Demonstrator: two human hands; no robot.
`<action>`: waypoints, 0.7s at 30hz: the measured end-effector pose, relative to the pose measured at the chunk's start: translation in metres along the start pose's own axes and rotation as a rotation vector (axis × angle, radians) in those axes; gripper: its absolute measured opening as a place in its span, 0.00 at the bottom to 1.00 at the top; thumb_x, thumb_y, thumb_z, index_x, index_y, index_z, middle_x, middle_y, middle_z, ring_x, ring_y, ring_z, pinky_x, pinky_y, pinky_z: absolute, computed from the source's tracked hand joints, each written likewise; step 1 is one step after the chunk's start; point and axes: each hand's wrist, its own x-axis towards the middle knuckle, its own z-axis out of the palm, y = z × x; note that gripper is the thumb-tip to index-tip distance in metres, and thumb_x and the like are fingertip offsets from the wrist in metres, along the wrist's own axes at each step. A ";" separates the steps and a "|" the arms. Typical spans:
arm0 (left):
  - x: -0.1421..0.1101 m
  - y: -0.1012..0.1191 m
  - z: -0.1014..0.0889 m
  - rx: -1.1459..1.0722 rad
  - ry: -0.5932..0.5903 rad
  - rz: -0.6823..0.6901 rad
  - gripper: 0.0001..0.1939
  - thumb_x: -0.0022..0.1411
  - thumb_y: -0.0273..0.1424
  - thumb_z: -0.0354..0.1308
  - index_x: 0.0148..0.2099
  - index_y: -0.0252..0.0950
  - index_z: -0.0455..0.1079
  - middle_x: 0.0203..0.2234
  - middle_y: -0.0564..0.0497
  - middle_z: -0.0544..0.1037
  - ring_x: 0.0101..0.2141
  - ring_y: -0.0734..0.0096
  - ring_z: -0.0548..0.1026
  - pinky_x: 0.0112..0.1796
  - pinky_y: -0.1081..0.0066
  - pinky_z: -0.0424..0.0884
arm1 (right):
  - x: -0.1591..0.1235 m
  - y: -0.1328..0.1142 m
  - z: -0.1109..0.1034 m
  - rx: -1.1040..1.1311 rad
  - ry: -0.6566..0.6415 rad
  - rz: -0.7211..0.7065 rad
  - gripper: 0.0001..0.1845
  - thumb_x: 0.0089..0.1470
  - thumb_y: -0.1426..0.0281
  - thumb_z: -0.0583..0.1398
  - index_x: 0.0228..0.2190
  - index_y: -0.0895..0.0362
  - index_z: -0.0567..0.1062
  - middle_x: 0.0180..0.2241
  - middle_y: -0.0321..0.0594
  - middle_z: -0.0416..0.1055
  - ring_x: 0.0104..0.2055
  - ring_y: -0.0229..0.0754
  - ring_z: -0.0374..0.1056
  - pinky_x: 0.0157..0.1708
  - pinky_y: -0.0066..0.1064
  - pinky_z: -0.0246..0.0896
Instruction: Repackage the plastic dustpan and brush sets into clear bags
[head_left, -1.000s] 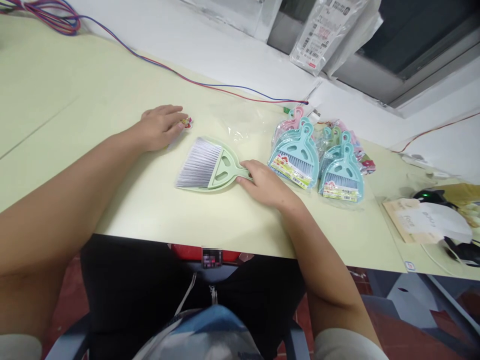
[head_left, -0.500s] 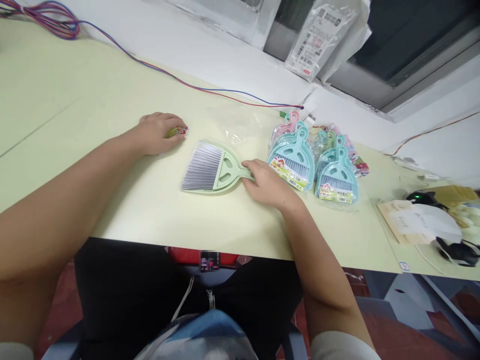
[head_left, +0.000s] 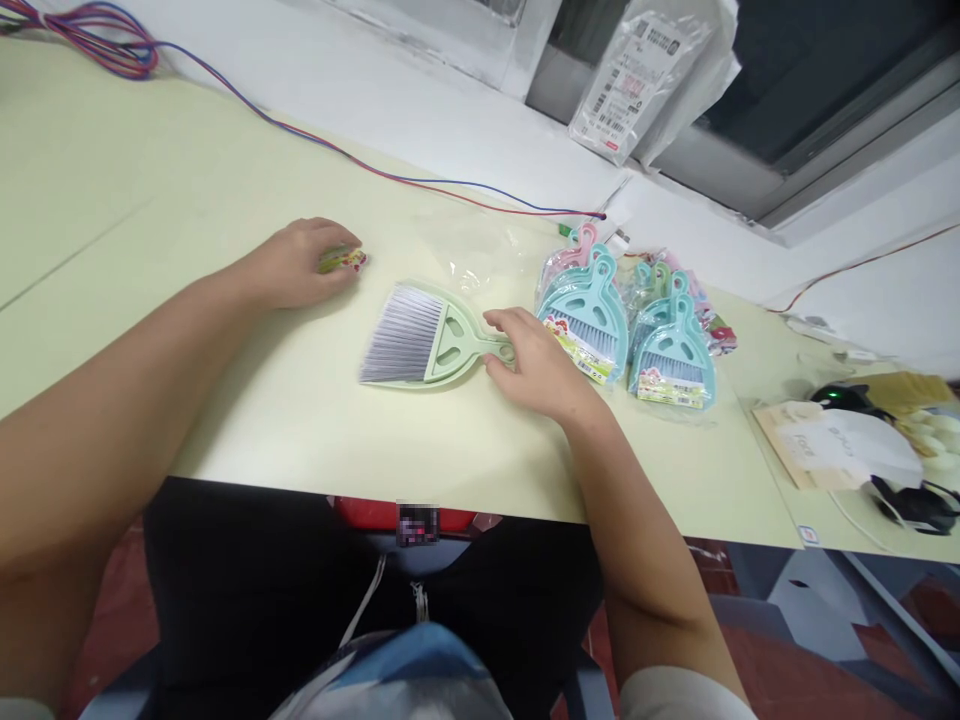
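Observation:
A light green hand brush with grey bristles (head_left: 405, 335) lies on its matching dustpan (head_left: 442, 382), bristles to the left and handle to the right. My right hand (head_left: 536, 365) is beside the handle end, thumb and fingers spread around it; whether a fingertip touches it I cannot tell. To the left, my left hand (head_left: 304, 265) rests low over the table with its fingers curled over a small colourful printed card (head_left: 346, 259). Part of that card is hidden under the fingers.
Two piles of plastic-wrapped dustpan sets (head_left: 589, 310) stand right of my right hand. A clear plastic bag (head_left: 472, 265) lies behind the brush. Red and blue cables (head_left: 300, 130) run along the wall. Farther right are a paper bag (head_left: 799, 440) and a black headset (head_left: 919, 505).
My left hand has shifted slightly left and back with the printed card. My right hand's fingers have spread away from the brush handle. The brush and dustpan have stayed nearly in place.

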 end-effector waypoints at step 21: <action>0.005 0.002 0.003 0.065 -0.019 -0.156 0.32 0.70 0.51 0.56 0.67 0.37 0.72 0.60 0.41 0.75 0.60 0.46 0.68 0.59 0.50 0.62 | 0.000 -0.003 -0.002 0.009 -0.002 0.015 0.24 0.63 0.68 0.59 0.60 0.55 0.72 0.57 0.54 0.72 0.61 0.59 0.69 0.60 0.55 0.66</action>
